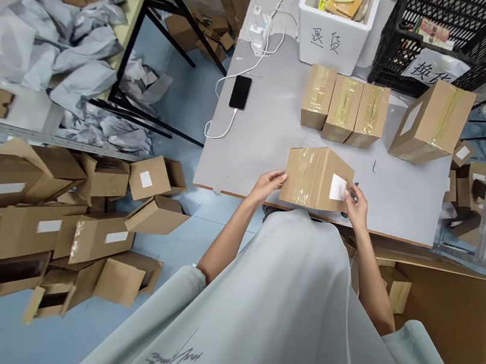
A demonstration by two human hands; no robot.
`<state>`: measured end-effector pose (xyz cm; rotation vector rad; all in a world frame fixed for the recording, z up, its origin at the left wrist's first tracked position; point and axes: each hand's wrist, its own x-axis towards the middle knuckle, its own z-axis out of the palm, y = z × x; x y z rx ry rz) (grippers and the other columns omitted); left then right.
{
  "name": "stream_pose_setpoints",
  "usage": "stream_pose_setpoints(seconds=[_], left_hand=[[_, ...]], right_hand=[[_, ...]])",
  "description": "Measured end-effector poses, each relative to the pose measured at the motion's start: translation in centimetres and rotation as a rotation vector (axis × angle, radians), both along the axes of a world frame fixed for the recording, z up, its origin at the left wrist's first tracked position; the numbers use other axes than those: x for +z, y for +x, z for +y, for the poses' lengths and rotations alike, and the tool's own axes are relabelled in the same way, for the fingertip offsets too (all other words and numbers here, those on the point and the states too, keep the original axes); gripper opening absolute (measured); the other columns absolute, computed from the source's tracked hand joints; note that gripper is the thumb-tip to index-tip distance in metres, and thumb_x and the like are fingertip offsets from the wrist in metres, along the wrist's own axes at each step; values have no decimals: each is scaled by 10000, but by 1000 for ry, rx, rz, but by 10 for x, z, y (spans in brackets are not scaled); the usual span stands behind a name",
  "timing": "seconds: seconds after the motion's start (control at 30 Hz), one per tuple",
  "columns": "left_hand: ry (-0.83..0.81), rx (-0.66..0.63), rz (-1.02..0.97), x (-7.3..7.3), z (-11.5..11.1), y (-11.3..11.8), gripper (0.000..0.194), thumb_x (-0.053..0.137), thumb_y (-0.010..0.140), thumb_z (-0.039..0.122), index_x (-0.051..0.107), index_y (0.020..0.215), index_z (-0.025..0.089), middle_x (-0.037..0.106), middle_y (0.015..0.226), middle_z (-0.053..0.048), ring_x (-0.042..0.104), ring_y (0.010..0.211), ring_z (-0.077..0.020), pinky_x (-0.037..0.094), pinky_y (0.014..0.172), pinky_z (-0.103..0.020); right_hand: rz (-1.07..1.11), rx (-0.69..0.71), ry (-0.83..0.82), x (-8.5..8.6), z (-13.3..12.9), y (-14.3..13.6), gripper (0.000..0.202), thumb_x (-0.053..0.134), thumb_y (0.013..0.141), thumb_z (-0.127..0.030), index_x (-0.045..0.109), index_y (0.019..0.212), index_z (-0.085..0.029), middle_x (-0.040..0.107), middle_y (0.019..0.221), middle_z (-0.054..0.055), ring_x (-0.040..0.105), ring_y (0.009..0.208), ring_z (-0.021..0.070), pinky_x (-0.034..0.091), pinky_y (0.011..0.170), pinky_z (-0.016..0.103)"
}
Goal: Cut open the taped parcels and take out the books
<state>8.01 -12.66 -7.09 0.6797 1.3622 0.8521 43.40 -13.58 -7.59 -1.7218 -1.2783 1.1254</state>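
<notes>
A taped cardboard box [305,176] with a white label [338,188] on its right side is at the table's front edge, between my hands. My left hand [270,185] holds its left side, fingertips at the edge. Against the labelled right side, my right hand [356,205] grips with thumb and fingers. Beyond it on the grey table [261,148] stand three smaller taped boxes in a row [343,109], and a larger taped box [434,122] is to their right.
A white bin [332,40] and a black crate [448,48] stand at the table's back. A phone [240,92] with a white cable lies at the left. Open boxes [35,230] are piled at the left; a large open carton [445,322] is at the right.
</notes>
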Motion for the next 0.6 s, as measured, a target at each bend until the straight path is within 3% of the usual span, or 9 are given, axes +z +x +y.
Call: stream_pose_setpoints(seconds=[0.1, 0.23, 0.33, 0.43, 0.53, 0.6], left_hand=[[94, -128, 4, 20, -1, 29, 809, 968, 792, 702, 767, 1381, 186, 792, 1505, -167, 745, 1401, -378, 607, 1204, -515], [147, -144, 204, 45, -3, 52, 831, 1006, 766, 649, 716, 1388, 180, 791, 1466, -177, 753, 1370, -394, 633, 1146, -524], [168, -98, 437, 65, -7, 53, 848, 1012, 784, 624, 685, 1452, 218, 753, 1492, -170, 724, 1402, -403, 612, 1161, -543], [202, -105, 662, 79, -9, 49, 866, 1003, 821, 562, 644, 1536, 232, 707, 1486, -174, 684, 1440, -412, 579, 1204, -552], [215, -160, 791, 84, -9, 45, 853, 966, 876, 485, 598, 1593, 208, 683, 1439, -186, 652, 1464, -427, 557, 1235, -567], [215, -181, 805, 83, -9, 44, 839, 945, 904, 480, 580, 1610, 210, 671, 1439, -182, 646, 1464, -422, 548, 1244, -567]], right_hand=[[26, 116, 75, 34, -8, -21, 838, 699, 988, -858, 729, 1587, -273, 647, 1718, 155, 593, 1620, 360, 569, 1304, 571], [-58, 148, 95, 63, -6, -45, 978, 769, 932, -886, 660, 1680, -265, 552, 1808, 139, 444, 1737, 381, 421, 1424, 609], [11, 164, 82, 69, 4, -57, 1012, 759, 912, -917, 653, 1683, -270, 557, 1803, 131, 475, 1720, 376, 471, 1398, 588], [94, 195, 19, 68, 13, -69, 998, 778, 864, -939, 723, 1580, -246, 640, 1718, 158, 649, 1570, 379, 595, 1288, 560], [35, 159, -122, 66, 17, -84, 971, 794, 821, -949, 749, 1452, -212, 788, 1504, 190, 793, 1347, 397, 660, 1168, 579], [-65, 93, -203, 64, 19, -93, 939, 777, 824, -953, 730, 1388, -204, 833, 1401, 199, 817, 1285, 415, 665, 1123, 586]])
